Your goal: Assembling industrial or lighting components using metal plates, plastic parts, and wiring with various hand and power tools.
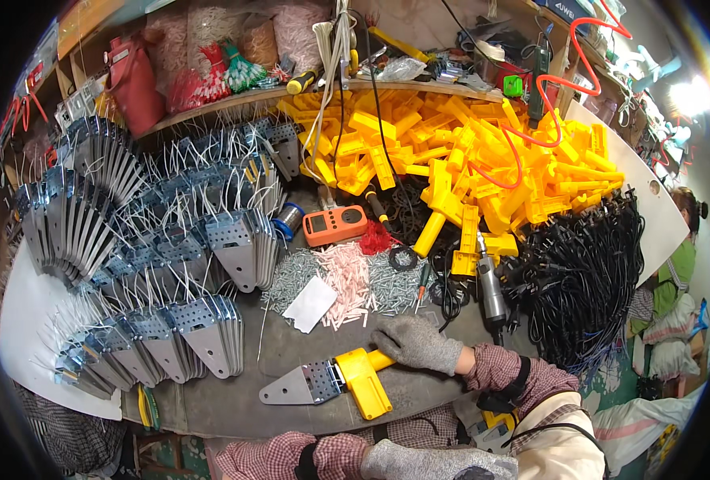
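A yellow plastic handle (363, 384) with a flat metal blade (295, 386) lies on the grey counter (235, 402), near its front edge. The gloved right hand (421, 344) touches the handle's end; I can't tell whether its grip is closed. The gloved left hand (447, 464) is low across the body, its grip unclear to me. Beyond lie pink tubes (344, 280), screws (295, 276) and heaped yellow parts (487, 152).

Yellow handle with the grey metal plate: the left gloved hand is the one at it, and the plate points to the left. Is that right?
Wrong hand: the head view shows the right gloved hand at the yellow handle. The grey metal plate does point to the left.
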Demonstrator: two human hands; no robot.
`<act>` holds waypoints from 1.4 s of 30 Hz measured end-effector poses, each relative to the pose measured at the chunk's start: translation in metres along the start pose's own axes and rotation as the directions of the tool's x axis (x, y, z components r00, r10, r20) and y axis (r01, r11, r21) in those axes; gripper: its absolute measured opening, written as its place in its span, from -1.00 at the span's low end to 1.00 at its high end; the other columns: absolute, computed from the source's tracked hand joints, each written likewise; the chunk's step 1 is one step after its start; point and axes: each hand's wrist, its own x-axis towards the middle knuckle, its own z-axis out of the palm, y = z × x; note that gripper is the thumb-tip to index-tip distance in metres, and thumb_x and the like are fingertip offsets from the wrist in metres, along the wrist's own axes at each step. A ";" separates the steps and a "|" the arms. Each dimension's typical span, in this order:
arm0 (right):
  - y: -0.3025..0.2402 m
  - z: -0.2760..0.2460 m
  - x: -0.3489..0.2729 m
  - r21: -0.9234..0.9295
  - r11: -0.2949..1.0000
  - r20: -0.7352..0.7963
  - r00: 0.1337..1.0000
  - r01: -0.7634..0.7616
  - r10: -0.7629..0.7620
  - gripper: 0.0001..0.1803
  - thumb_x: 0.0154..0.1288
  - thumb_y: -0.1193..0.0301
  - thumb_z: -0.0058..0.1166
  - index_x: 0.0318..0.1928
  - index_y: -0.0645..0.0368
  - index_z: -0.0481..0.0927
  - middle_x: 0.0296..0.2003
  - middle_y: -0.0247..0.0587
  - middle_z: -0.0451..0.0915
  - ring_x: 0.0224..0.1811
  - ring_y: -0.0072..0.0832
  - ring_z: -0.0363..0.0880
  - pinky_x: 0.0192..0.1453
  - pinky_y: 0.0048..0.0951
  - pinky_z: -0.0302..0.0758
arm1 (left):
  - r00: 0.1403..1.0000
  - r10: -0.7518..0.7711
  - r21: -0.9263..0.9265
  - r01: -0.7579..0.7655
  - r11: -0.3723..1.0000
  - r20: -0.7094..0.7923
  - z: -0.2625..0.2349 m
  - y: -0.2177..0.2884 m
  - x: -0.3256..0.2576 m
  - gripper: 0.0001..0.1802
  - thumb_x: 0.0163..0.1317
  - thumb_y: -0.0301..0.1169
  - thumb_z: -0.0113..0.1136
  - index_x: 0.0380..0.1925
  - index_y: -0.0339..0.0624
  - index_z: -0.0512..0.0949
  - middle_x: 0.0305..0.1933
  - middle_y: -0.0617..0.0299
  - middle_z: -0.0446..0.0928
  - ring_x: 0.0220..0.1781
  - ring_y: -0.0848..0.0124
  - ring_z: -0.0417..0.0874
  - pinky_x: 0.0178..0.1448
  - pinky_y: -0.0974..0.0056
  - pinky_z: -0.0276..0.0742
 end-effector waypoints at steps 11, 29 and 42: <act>0.001 0.001 0.000 -0.026 1.000 0.008 1.000 -0.012 0.012 -0.65 0.45 0.14 0.04 -0.22 0.22 0.57 -0.47 0.13 0.64 -0.39 0.09 0.69 -0.24 0.06 0.62 | 1.000 0.014 -0.002 -0.014 1.000 -0.021 0.001 0.000 0.002 -0.60 0.27 -0.23 0.42 0.02 -0.22 0.63 -0.04 0.02 0.59 0.08 0.11 0.58 0.22 0.02 0.46; -0.002 -0.001 0.000 -0.026 1.000 0.019 1.000 -0.009 0.010 -0.66 0.45 0.15 0.03 -0.22 0.21 0.57 -0.46 0.12 0.64 -0.38 0.08 0.69 -0.24 0.05 0.62 | 0.999 -0.034 -0.030 0.034 0.999 -0.017 0.002 -0.005 -0.001 -0.57 0.25 -0.22 0.43 0.02 -0.23 0.62 0.00 0.01 0.56 0.12 0.13 0.55 0.27 0.04 0.42; -0.016 -0.017 0.008 -0.098 0.994 0.098 0.994 -0.041 0.051 -0.73 0.47 0.25 0.01 -0.27 0.22 0.53 -0.46 0.10 0.61 -0.34 0.01 0.69 -0.25 -0.03 0.60 | 0.636 -0.158 0.477 0.699 0.533 -0.756 -0.057 0.057 -0.102 -0.26 0.23 0.00 0.42 0.27 -0.24 0.49 0.22 0.00 0.53 0.30 0.06 0.51 0.43 -0.02 0.34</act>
